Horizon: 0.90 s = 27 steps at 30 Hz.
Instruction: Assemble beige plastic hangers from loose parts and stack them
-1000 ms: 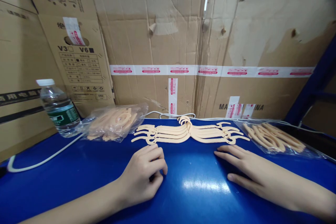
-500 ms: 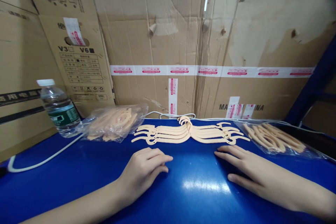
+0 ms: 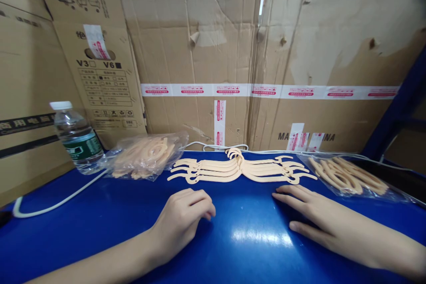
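Several cream-coloured clothes hangers (image 3: 219,171) lie in an overlapping row on the blue table, hooks gathered at the middle and pointing away from me. Nearer to me and to the left of centre, my left hand (image 3: 186,215) rests on its side with the fingers curled in. Its palm and thumb are mostly hidden, and nothing shows in it. Flat on the table at the right is my right hand (image 3: 309,208), fingers stretched and thumb apart, holding nothing. Its fingertips are just in front of the hangers' right ends, not on them.
A clear plastic bag of hangers (image 3: 146,155) lies at the back left, beside a water bottle (image 3: 78,142). Another bagged bundle of hangers (image 3: 349,175) is at the right. A white cable (image 3: 63,202) runs along the table. Cardboard boxes (image 3: 199,53) stand behind.
My left hand has curled its fingers inward; the forefinger pointed right before. My right hand and the hangers have stayed in place.
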Each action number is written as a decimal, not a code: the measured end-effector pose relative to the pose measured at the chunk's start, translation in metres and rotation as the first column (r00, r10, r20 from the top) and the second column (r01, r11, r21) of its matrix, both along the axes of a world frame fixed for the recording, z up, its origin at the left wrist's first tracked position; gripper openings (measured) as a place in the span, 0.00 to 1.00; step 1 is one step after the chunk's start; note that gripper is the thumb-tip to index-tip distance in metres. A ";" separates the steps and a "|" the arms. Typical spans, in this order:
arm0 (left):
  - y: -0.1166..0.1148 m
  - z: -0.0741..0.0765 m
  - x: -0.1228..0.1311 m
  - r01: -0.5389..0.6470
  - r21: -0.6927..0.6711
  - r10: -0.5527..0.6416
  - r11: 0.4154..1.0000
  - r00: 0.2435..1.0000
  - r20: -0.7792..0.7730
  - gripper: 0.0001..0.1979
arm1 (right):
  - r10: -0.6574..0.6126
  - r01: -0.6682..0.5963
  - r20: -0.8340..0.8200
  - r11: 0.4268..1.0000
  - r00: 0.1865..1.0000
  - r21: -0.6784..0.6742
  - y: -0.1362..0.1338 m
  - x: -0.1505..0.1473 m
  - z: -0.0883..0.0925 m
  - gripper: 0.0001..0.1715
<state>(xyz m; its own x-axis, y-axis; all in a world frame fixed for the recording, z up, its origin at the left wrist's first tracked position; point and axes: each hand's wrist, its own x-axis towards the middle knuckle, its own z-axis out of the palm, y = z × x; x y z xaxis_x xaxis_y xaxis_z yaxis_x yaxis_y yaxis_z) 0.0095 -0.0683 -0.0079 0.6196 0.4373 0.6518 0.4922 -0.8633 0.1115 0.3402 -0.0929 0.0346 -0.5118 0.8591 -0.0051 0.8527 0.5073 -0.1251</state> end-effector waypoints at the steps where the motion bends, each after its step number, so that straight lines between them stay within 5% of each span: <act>1: 0.000 0.001 0.000 -0.006 -0.005 0.006 1.000 1.000 -0.004 0.17 | 0.008 -0.008 -0.018 1.000 1.000 0.005 0.000 0.000 0.000 0.30; 11: -0.001 0.001 0.003 -0.028 -0.046 0.028 0.999 0.999 -0.018 0.18 | -0.048 0.067 -0.109 0.982 0.993 0.178 0.030 0.025 -0.011 0.26; 27: -0.001 0.000 0.003 -0.072 -0.057 0.068 0.996 0.995 -0.068 0.07 | -0.052 0.082 -0.139 0.972 0.989 0.220 0.044 0.032 -0.028 0.28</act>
